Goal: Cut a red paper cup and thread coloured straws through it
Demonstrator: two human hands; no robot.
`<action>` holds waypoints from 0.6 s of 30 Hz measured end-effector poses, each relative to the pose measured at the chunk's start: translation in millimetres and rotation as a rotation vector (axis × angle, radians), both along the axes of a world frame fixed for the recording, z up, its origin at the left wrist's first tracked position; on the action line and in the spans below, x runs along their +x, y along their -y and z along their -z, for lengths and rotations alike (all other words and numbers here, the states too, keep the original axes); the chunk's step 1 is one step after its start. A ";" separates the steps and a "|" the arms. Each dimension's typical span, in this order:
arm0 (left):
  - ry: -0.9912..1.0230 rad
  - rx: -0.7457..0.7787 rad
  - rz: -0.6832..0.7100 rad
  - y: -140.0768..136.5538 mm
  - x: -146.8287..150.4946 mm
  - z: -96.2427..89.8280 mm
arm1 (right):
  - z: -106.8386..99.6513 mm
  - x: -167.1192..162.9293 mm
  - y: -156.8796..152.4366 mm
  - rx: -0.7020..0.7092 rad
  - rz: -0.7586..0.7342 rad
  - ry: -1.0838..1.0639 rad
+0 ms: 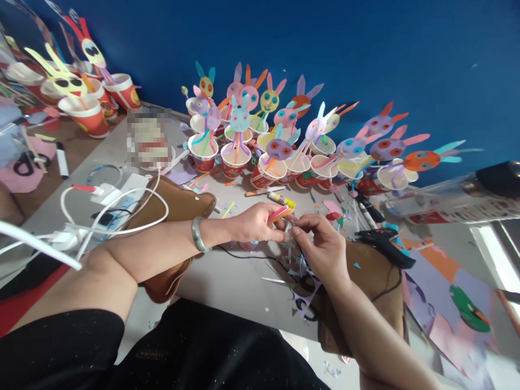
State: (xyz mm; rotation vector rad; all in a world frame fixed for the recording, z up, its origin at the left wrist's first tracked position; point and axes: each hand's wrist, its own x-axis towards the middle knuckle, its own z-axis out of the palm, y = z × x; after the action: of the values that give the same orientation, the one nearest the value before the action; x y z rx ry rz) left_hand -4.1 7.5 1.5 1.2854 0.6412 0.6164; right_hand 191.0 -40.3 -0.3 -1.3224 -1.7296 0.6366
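Note:
My left hand is closed around thin pink and orange strips, their tips sticking out above the thumb. My right hand meets it fingertip to fingertip. Its thumb and forefinger pinch something small and pale, too blurred to name. Under the hands lie scissors and cut paper scraps. Just beyond my left hand is a yellow marker. Behind it stand several red paper cups with colourful paper rabbit faces on strips.
White cables and a power strip lie left, near a brown bag. On the right are a black glue gun, a clear bottle and coloured paper sheets. A blue wall closes off the back.

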 end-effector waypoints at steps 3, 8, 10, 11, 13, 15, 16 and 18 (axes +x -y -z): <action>-0.030 0.015 -0.015 0.0 0.3 -0.4 | -0.7 0.3 0.6 -0.011 -0.039 -0.033; -0.057 -0.011 0.043 0.3 -2.1 -1.5 | 0.1 1.3 1.5 0.014 -0.060 -0.080; -0.047 -0.027 0.061 0.1 -3.0 -1.6 | 0.6 0.5 2.0 0.040 -0.044 -0.084; -0.043 -0.031 0.064 -0.1 -3.3 -1.6 | 0.8 -0.1 2.2 0.050 -0.037 -0.090; -0.047 -0.039 0.057 -0.5 -3.6 -1.8 | 1.5 -1.2 2.7 0.067 -0.035 -0.113; -0.072 -0.047 0.035 -1.0 -3.7 -2.6 | 2.7 -2.0 2.8 0.080 -0.042 -0.144; -0.089 -0.049 0.025 -1.2 -3.7 -3.3 | 3.3 -2.3 2.7 0.085 -0.048 -0.156; -0.120 -0.052 0.013 -1.7 -3.9 -4.6 | 4.6 -2.8 2.3 0.096 -0.059 -0.169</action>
State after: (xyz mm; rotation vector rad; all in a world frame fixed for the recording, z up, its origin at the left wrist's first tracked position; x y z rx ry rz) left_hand -8.0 9.1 6.1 1.2840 0.7426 0.5116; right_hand 188.2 -42.7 -4.9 -1.1228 -1.6452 0.6709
